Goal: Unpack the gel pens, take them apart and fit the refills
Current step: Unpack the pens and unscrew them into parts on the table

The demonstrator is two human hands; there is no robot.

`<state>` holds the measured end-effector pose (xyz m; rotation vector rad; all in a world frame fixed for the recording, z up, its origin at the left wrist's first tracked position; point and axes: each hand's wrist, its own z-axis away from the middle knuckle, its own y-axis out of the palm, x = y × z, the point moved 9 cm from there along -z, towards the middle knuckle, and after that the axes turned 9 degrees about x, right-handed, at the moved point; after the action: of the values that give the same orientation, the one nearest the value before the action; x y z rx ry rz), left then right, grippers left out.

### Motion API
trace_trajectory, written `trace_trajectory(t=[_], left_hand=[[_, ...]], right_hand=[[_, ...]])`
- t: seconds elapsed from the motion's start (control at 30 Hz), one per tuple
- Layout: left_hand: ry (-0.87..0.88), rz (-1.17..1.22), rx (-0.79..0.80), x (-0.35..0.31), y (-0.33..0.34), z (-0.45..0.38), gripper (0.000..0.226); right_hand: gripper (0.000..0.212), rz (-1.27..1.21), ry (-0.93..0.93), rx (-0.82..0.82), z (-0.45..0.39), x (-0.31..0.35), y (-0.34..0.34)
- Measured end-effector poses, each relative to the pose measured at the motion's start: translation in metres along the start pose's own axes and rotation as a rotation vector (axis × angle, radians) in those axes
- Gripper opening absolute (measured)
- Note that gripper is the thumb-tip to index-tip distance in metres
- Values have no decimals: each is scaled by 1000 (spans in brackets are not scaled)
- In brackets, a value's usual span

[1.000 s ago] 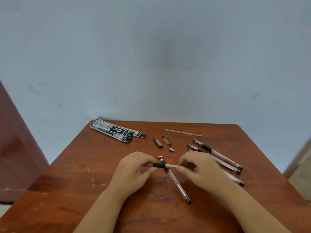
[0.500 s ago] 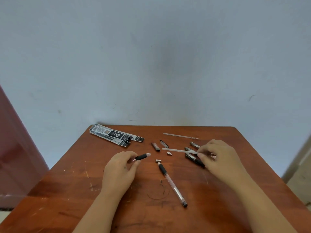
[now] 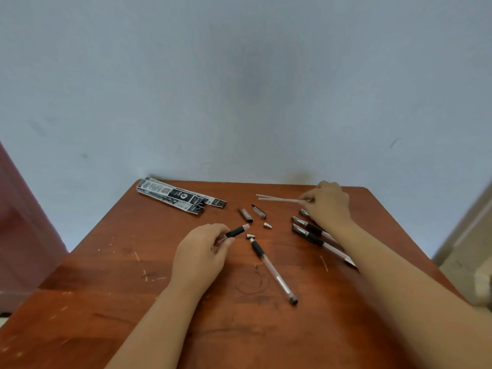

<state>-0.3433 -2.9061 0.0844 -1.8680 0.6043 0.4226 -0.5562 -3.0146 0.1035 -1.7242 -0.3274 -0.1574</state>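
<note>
The left hand [image 3: 199, 251] pinches a pen barrel [image 3: 237, 231] near the middle of the wooden table [image 3: 106, 288], thumb and forefinger curled round its clear rear part, so that the black grip end sticks out toward 2 o'clock. Just beyond that end, at 2 o'clock, lies a small metal tip [image 3: 250, 236], and touching it a whole-looking gel pen [image 3: 271, 270] stretches away toward 5 o'clock, black grip nearest the tip, dark end plug nearest the person.

The right hand [image 3: 328, 206] reaches to the far edge of the table at about 1 o'clock from the centre. Its fingers are curled and pinch the near end of 2 thin clear refills [image 3: 277, 198], which lie almost flat and point toward 9 o'clock. Whether both refills are held or only 1 cannot be told.

Under and beside the right wrist, 3 capped pens [image 3: 308, 234] lie side by side, clips toward 10 o'clock, their rear ends hidden by the forearm. Between the 2 hands, toward 12 o'clock from the left thumb, sit 2 loose caps [image 3: 246, 214] and a second metal tip [image 3: 267, 225], each apart from the others.

At 10 o'clock, by the far left corner, the black and white packaging sleeves [image 3: 181, 198] lie overlapped in a flat pile. A pale blue wall [image 3: 239, 89] rises behind the table.
</note>
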Motion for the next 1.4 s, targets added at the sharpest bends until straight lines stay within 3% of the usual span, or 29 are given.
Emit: trace_trajectory(t=[0.3,0.5,0.67,0.97,1.17,1.4], left_hand=[[75,-48,-23,0,0,-4,21],[112,-129,-91,-4,-5,-3,19],[96,84,-273,-19,-35,11,16],[-73,627,-77,-53,-26,17,33],[-188,1039,-50,-52,2,28,25],[-249,1170,-79,-39,4,31,21]], right_hand=[[24,124,62,171,-33,-4,38],[20,-97,-86,21,-11,8,20],[12,-313,-282,15,54,28,-12],[21,-542,-402,164,115,54,-8],[24,-564,-460,278,133,62,3],[22,-519,-414,295,139,45,-1]])
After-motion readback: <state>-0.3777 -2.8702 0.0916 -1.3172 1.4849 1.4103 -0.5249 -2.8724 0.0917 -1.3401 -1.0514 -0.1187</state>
